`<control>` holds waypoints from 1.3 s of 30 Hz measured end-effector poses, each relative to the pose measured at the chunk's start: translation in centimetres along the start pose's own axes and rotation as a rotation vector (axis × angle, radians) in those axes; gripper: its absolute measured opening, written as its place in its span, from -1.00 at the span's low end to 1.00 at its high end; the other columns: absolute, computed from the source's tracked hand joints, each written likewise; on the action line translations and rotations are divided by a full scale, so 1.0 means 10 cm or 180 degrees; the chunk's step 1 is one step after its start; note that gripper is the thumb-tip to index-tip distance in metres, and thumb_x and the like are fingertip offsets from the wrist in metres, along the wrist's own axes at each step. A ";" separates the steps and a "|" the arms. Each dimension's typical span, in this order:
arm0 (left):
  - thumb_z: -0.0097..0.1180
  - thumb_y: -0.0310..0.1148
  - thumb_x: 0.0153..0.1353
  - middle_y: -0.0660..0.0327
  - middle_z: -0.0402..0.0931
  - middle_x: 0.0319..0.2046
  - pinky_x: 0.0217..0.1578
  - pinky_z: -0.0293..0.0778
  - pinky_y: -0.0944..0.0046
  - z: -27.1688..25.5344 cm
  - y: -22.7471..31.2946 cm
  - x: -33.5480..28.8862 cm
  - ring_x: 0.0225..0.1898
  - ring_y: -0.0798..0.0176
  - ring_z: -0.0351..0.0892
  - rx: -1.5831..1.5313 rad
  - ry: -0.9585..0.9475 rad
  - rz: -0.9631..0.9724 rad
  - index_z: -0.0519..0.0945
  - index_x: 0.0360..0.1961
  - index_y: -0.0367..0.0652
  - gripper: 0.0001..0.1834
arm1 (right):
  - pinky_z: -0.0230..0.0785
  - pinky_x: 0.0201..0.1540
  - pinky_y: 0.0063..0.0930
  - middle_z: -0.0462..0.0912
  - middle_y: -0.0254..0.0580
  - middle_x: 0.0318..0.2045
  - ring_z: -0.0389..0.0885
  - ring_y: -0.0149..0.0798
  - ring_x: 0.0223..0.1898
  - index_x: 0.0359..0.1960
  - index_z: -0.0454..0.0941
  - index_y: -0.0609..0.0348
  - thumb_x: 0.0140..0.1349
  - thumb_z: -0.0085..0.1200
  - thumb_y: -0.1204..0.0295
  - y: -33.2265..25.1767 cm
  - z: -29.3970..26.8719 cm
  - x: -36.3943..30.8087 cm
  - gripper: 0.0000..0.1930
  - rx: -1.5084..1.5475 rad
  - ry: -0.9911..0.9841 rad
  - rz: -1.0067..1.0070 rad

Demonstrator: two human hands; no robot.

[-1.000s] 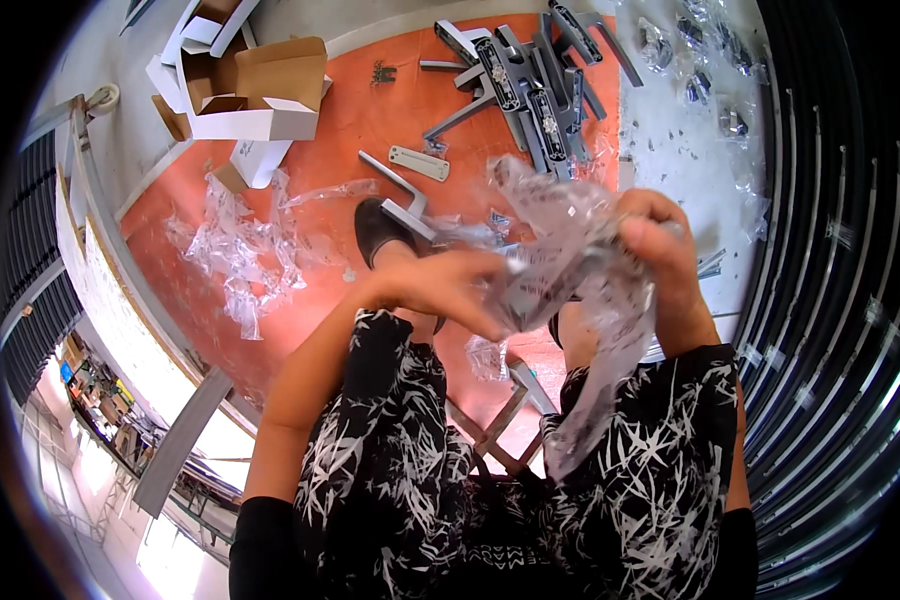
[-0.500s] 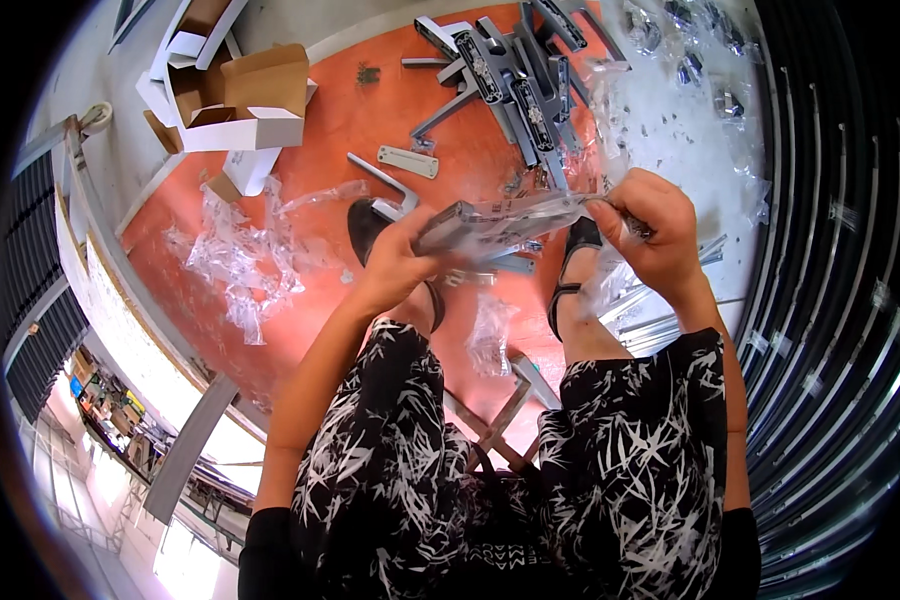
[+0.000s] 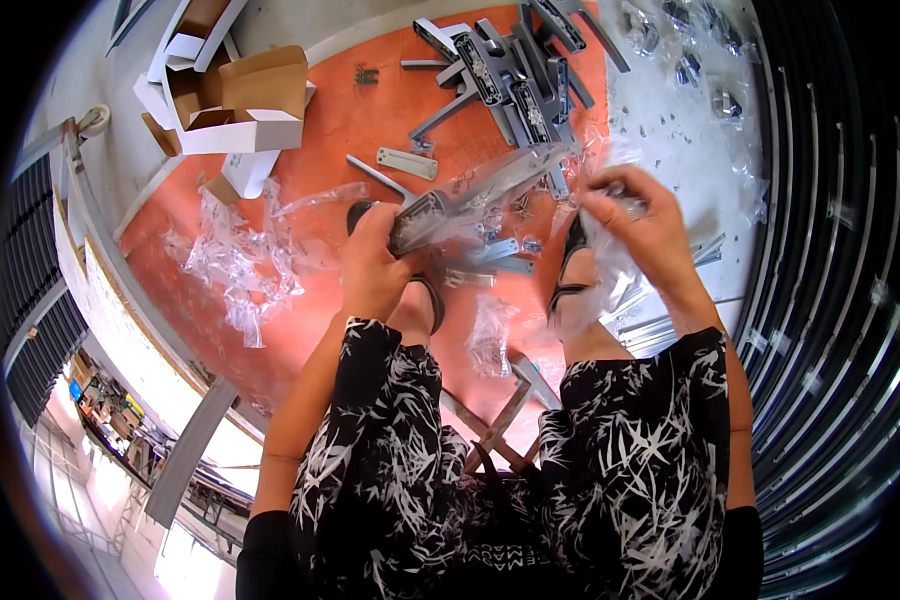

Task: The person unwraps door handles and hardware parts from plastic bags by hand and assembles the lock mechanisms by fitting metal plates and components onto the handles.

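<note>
My left hand (image 3: 372, 258) is closed round the near end of a dark grey door handle (image 3: 422, 222), which is partly covered by a clear plastic bag (image 3: 518, 178). The bag stretches away toward the far right. My right hand (image 3: 648, 228), apart from the handle, has its fingers curled on crumpled clear plastic (image 3: 618, 272); blur hides exactly what lies within it. Below and between the hands, small metal parts (image 3: 500, 250) lie on the red floor. A flat pale plate (image 3: 407, 163) rests beyond my left hand.
Several grey door handles (image 3: 530, 100) are heaped at the far side. Open white cartons (image 3: 270, 133) stand far left, with crumpled plastic wrap (image 3: 235, 255) nearer. Wrapped small parts (image 3: 688, 68) lie far right. Long dark profiles (image 3: 840, 300) line the right side.
My left hand has moved slightly left and nearer with the handle. The bag's far end has come away from my right hand, and my right fingers have loosened.
</note>
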State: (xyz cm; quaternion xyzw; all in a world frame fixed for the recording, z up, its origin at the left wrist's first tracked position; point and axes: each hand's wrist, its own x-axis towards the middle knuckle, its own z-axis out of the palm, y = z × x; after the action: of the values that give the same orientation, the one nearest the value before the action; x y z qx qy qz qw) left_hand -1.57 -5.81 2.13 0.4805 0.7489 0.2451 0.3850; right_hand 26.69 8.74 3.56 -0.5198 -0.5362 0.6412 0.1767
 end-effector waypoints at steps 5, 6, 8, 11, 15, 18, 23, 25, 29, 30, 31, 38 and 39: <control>0.34 -0.53 -0.17 0.08 0.48 -0.34 -0.34 0.41 0.06 0.04 0.08 0.05 -0.28 -0.10 0.48 0.0609 0.0334 0.0544 0.51 -0.18 -0.16 -0.56 | 0.41 -0.14 -0.57 0.66 -0.30 -0.29 0.57 -0.46 -0.27 -0.19 0.66 0.26 0.12 0.37 0.24 -0.15 0.32 0.05 -0.64 0.0502 -0.0159 0.0333; 0.34 -0.53 -0.17 0.08 0.48 -0.34 -0.34 0.41 0.06 0.02 0.09 0.04 -0.28 -0.10 0.48 0.0614 0.0326 0.0546 0.51 -0.18 -0.16 -0.56 | 0.42 -0.17 -0.57 0.66 -0.30 -0.29 0.58 -0.47 -0.30 -0.17 0.65 0.27 0.11 0.37 0.23 -0.19 0.35 0.08 -0.62 0.0815 -0.0031 0.0592; 0.32 -0.58 -0.21 0.10 0.45 -0.37 -0.37 0.39 0.05 0.00 0.22 0.08 -0.30 -0.08 0.47 0.1018 0.0710 0.1131 0.49 -0.19 -0.14 -0.54 | 0.43 -0.28 -0.57 0.66 -0.29 -0.31 0.58 -0.47 -0.36 -0.14 0.62 0.31 0.12 0.33 0.28 -0.18 0.34 0.14 -0.62 0.1266 0.0286 0.0884; 0.33 -0.59 -0.24 0.12 0.44 -0.39 -0.40 0.38 0.06 -0.07 0.14 0.00 -0.31 -0.06 0.47 0.1221 0.0787 0.0992 0.49 -0.21 -0.13 -0.52 | 0.42 -0.35 -0.56 0.66 -0.28 -0.34 0.58 -0.45 -0.42 -0.16 0.62 0.33 0.16 0.23 0.36 0.04 0.47 0.24 -0.70 0.1396 0.0058 0.0827; 0.29 -0.61 -0.21 0.11 0.44 -0.38 -0.35 0.40 0.13 0.07 0.11 0.04 -0.33 -0.03 0.47 0.0579 0.0551 0.0697 0.50 -0.21 -0.18 -0.56 | 0.42 -0.36 -0.56 0.66 -0.25 -0.36 0.58 -0.42 -0.44 -0.16 0.62 0.35 0.18 0.12 0.42 0.02 0.33 0.26 -0.74 0.1574 0.0156 0.1074; 0.16 -0.67 -0.08 0.12 0.52 -0.33 -0.17 0.42 0.31 0.20 0.12 0.03 -0.26 0.17 0.54 -0.1234 -0.0166 -0.0309 0.53 -0.18 -0.27 -0.65 | 0.44 -0.37 -0.51 0.66 -0.20 -0.36 0.59 -0.39 -0.46 -0.18 0.61 0.38 0.20 0.11 0.42 0.21 0.38 0.32 -0.74 0.2071 -0.0009 0.1457; 0.32 -0.60 0.02 0.31 0.52 -0.33 -0.21 0.42 0.36 0.04 0.02 0.07 -0.26 0.41 0.47 -0.0510 -0.0384 -0.0140 0.54 -0.16 -0.26 -0.67 | 0.40 -0.44 -0.57 0.65 -0.30 -0.44 0.57 -0.47 -0.48 -0.21 0.63 0.35 0.24 0.14 0.36 0.16 0.40 0.36 -0.75 0.1362 0.0303 0.0711; 0.35 -0.58 0.01 0.29 0.54 -0.27 -0.16 0.43 0.36 0.01 0.01 0.07 -0.21 0.40 0.49 -0.0744 -0.0637 -0.0195 0.53 -0.09 -0.28 -0.60 | 0.36 -0.45 -0.65 0.64 -0.37 -0.47 0.53 -0.52 -0.51 -0.23 0.66 0.29 0.23 0.17 0.36 0.24 0.46 0.32 -0.77 0.1066 0.0294 0.0462; 0.23 -0.64 0.03 0.32 0.55 -0.22 -0.05 0.43 0.39 0.08 0.16 0.04 -0.12 0.42 0.51 -0.1965 -0.0996 -0.0604 0.53 -0.04 -0.28 -0.59 | 0.46 -0.22 -0.42 0.66 -0.33 -0.43 0.58 -0.40 -0.34 -0.27 0.70 0.24 0.08 0.16 0.41 0.41 0.73 0.21 -0.78 0.0114 -0.1161 0.0593; 0.27 -0.58 0.08 0.30 0.56 -0.18 -0.06 0.43 0.41 0.09 0.19 0.06 -0.12 0.43 0.52 -0.2216 -0.1023 -0.0699 0.52 0.02 -0.27 -0.57 | 0.48 -0.17 -0.42 0.69 -0.23 -0.39 0.62 -0.35 -0.29 -0.24 0.71 0.21 0.07 0.13 0.43 0.41 0.83 0.07 -0.77 0.0091 -0.1311 0.0584; 0.27 -0.58 0.08 0.30 0.56 -0.18 -0.06 0.43 0.41 0.22 0.23 0.11 -0.12 0.43 0.52 -0.2283 -0.1092 -0.0658 0.52 0.02 -0.27 -0.57 | 0.49 -0.14 -0.40 0.71 -0.11 -0.33 0.66 -0.25 -0.25 -0.19 0.70 0.21 0.04 0.14 0.38 0.66 0.78 0.00 -0.70 0.0319 -0.1986 0.0857; 0.27 -0.47 0.18 0.23 0.56 -0.09 -0.11 0.57 0.35 0.11 0.29 0.34 -0.17 0.39 0.59 -0.3183 -0.1456 -0.1889 0.37 0.23 -0.24 -0.42 | 0.48 -0.28 -0.31 0.69 0.01 -0.42 0.65 -0.17 -0.40 -0.25 0.66 0.32 -0.02 0.17 0.26 0.76 1.03 -0.01 -0.62 -0.0467 -0.2000 0.1424; 0.27 -0.47 0.18 0.23 0.56 -0.09 -0.11 0.57 0.35 0.09 0.32 0.37 -0.17 0.39 0.59 -0.3176 -0.1449 -0.1892 0.37 0.23 -0.24 -0.42 | 0.47 -0.30 -0.30 0.69 0.00 -0.44 0.64 -0.18 -0.42 -0.26 0.66 0.31 -0.02 0.17 0.26 0.83 1.04 -0.01 -0.63 -0.0367 -0.1971 0.1397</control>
State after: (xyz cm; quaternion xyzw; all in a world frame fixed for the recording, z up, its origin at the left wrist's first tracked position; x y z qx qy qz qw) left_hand -0.04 -1.07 2.70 0.0539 0.5450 0.3392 0.7648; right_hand 20.54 0.40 -4.86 -0.4130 -0.4754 0.7592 -0.1646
